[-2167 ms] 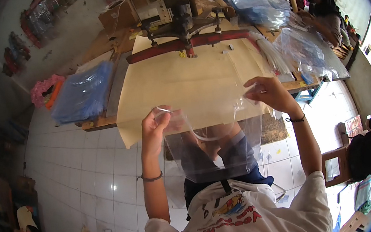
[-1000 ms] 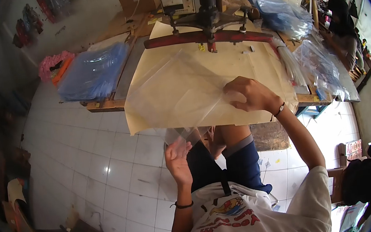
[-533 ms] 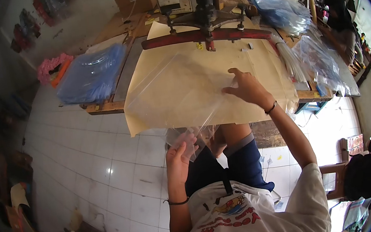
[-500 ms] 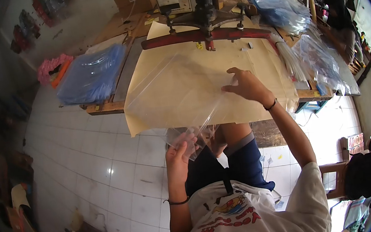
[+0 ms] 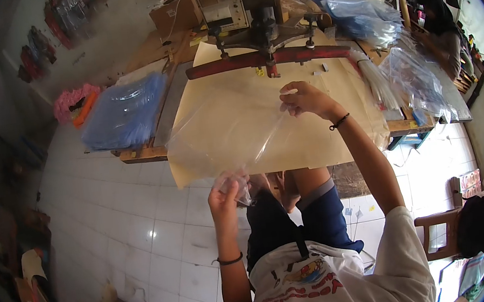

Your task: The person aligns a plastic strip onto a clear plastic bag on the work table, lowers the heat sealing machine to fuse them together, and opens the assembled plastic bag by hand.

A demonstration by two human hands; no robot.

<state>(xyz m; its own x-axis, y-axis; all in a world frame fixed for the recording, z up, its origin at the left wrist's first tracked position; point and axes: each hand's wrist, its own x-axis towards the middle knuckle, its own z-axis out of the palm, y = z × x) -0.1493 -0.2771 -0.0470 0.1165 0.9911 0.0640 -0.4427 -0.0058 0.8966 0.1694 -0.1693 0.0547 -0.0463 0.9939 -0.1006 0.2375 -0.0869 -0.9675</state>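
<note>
A clear plastic sheet (image 5: 215,130) stretches between my two hands over brown paper (image 5: 336,133) on the bench. Whether it is a single sheet or a bag, I cannot tell. My left hand (image 5: 226,194) is closed on its near corner, just off the front edge of the bench. Up and to the right, my right hand (image 5: 306,101) pinches the far side of the plastic above the paper. Beyond the hands, a machine's red pressing bar (image 5: 225,66) spans the back of the paper.
A stack of bluish plastic sheets (image 5: 125,111) lies at the left, beside a pink bundle (image 5: 70,104). More plastic (image 5: 358,13) is piled at the back right, near a bundle of white strips (image 5: 376,83). Another person (image 5: 438,24) sits at far right.
My right hand has moved slightly left and its fingers have closed on the plastic. My left hand has shifted a little left and up, still holding the near corner.
</note>
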